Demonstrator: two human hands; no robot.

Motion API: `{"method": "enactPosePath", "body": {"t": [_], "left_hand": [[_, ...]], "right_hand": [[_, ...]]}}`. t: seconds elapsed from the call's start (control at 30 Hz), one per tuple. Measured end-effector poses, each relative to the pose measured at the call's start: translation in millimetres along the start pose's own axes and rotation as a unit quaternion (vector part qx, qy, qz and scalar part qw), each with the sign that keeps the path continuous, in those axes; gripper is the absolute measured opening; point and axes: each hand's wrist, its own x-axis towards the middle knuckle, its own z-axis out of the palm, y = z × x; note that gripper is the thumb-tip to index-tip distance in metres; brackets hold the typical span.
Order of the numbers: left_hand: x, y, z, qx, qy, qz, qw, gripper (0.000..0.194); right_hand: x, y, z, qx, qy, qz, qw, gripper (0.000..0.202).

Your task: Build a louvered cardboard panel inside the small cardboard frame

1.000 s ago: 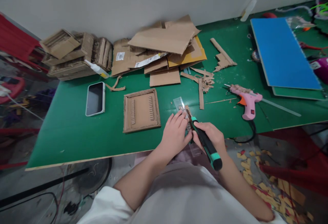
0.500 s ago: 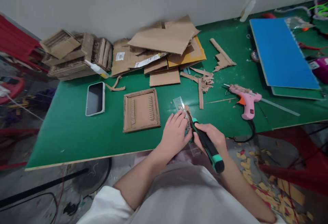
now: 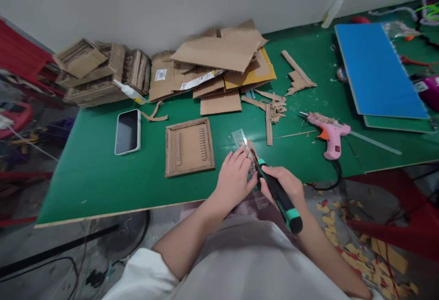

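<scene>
My left hand [image 3: 233, 176] presses on a clear ruler [image 3: 240, 138] at the table's front edge, its fingers bent over it. A green and black utility knife [image 3: 279, 195] is in my right hand [image 3: 287, 182], its blade end beside the ruler. Under the blade a small brown cardboard piece [image 3: 250, 145] shows in part; the rest is hidden by the hands. Left of my hands a square cardboard frame [image 3: 190, 147] lies flat, with two rows of small ridged strips inside.
A phone [image 3: 128, 131] lies at the left. Behind are stacked cardboard frames [image 3: 103, 71], a glue bottle [image 3: 129, 92] and cardboard sheets [image 3: 216, 53]. Scraps [image 3: 269, 124], a pink glue gun [image 3: 332, 136] and a blue board [image 3: 379, 71] are on the right.
The handle end of the knife has shifted very slightly to the right and down with my right hand. My left hand has stayed in place.
</scene>
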Motion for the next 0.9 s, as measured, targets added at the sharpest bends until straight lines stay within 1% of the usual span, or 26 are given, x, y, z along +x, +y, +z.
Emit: {"method": "enactPosePath", "body": {"t": [0.23, 0.43, 0.6, 0.9], "left_hand": [[0.0, -1.2, 0.6, 0.004, 0.0, 0.004, 1.0, 0.027], [-0.4, -0.7, 0.7, 0.003, 0.004, 0.004, 1.0, 0.027], [-0.2, -0.1, 0.5, 0.008, -0.002, 0.001, 1.0, 0.027], [0.1, -0.5, 1.2, 0.008, -0.001, 0.004, 1.0, 0.026]], "right_hand": [[-4.2, -2.2, -2.3, 0.003, -0.016, 0.023, 1.0, 0.03], [-2.6, -1.8, -1.2, -0.022, -0.003, 0.004, 1.0, 0.031], [-4.2, -0.2, -0.2, -0.021, 0.003, -0.009, 1.0, 0.032], [-8.8, 0.0, -0.3, -0.009, 0.012, -0.005, 1.0, 0.035]]}}
